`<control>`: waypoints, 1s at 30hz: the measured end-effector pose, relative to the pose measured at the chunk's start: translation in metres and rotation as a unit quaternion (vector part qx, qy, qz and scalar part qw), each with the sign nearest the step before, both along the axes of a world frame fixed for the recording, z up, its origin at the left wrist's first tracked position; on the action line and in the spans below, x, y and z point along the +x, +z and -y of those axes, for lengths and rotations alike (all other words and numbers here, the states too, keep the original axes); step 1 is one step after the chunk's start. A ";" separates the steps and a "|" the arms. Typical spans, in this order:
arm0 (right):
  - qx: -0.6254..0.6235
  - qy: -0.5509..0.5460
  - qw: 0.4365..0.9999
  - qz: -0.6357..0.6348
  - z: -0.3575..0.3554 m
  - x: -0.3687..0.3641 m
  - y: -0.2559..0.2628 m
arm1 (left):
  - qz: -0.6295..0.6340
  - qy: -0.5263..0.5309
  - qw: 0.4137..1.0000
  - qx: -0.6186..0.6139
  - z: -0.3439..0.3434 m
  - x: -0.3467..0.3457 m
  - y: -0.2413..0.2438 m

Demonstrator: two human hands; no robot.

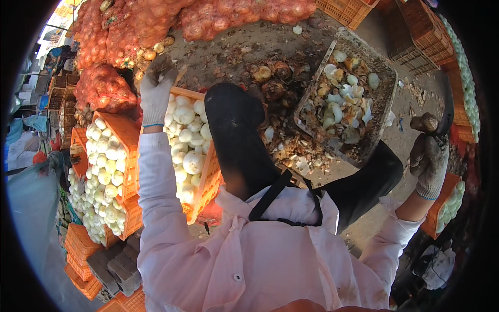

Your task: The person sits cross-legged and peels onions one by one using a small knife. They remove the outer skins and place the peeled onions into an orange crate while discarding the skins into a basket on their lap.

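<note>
My left hand (158, 93), in a white knit glove with dirt-darkened fingers, reaches past the far end of an orange crate (206, 175) of peeled white onions (193, 162). Its fingers are blurred near loose unpeeled onions (149, 54), and whether they hold anything cannot be made out. Out to the right, my right hand (429, 163), in a similar soiled glove, grips a knife (447, 103) with its wide dark blade pointing away from me. Between my legs and beyond stands a dirty shallow tray (384, 103) with onion skins and pale onion pieces (347, 91).
Red mesh sacks of onions (241, 15) line the far side. More peeled onions fill crates (105, 171) at left and a crate (444, 206) at right. Stacked orange crates (430, 37) stand far right. Brown onions (275, 84) and skins litter the ground by my knee.
</note>
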State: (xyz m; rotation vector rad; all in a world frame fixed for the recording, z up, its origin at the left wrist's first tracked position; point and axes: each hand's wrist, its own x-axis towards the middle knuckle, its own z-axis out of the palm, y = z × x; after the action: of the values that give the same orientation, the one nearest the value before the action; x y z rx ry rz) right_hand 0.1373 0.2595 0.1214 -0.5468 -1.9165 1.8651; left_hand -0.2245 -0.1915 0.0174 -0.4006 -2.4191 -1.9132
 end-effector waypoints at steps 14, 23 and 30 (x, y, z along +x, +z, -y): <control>0.266 -0.031 0.845 0.463 -0.069 -0.033 -0.171 | 0.128 -0.360 0.654 -0.653 -0.284 -0.015 -0.208; 0.077 -0.120 0.859 0.491 -0.082 -0.039 -0.155 | 0.091 -0.234 0.682 -0.687 -0.268 0.025 -0.311; 0.123 -0.112 0.873 0.459 -0.079 -0.038 -0.146 | 0.403 -0.154 0.879 -0.202 -0.223 -0.031 -0.380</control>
State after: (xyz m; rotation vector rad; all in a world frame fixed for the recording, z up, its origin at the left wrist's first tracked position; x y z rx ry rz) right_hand 0.0994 0.3380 -0.0249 -1.7072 -2.4276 1.2421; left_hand -0.2559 0.0312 -0.3625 0.0492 -3.5099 -1.9361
